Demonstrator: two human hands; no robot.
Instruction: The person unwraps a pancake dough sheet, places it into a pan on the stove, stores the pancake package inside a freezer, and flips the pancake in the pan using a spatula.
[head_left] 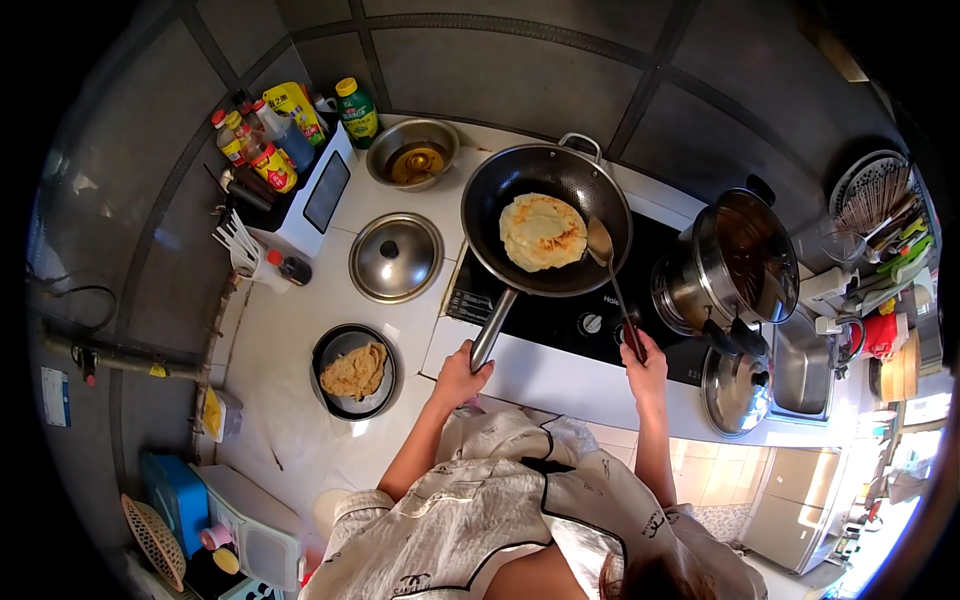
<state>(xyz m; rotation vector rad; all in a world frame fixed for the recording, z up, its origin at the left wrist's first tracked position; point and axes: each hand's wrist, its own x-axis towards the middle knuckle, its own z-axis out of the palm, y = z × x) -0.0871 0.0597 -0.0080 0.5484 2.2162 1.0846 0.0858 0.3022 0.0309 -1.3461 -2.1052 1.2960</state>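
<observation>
My left hand point(462, 378) is closed round the metal handle of a dark wok point(484, 215) over the black stove point(520, 313). A round flatbread point(543, 233) with browned patches lies in the wok. In my right hand point(645, 365) is the dark red handle of a metal spatula point(600, 243), its blade inside the wok, close to the flatbread's right edge. A dark round pan point(387, 400) on the white counter to the left holds a folded browned flatbread point(355, 371).
A metal lid point(396, 258) and a bowl of oily liquid point(377, 160) are left of the wok. Sauce bottles stand farther left. To the right are a steel pot point(692, 280), another lid point(735, 393) and a sink point(803, 365).
</observation>
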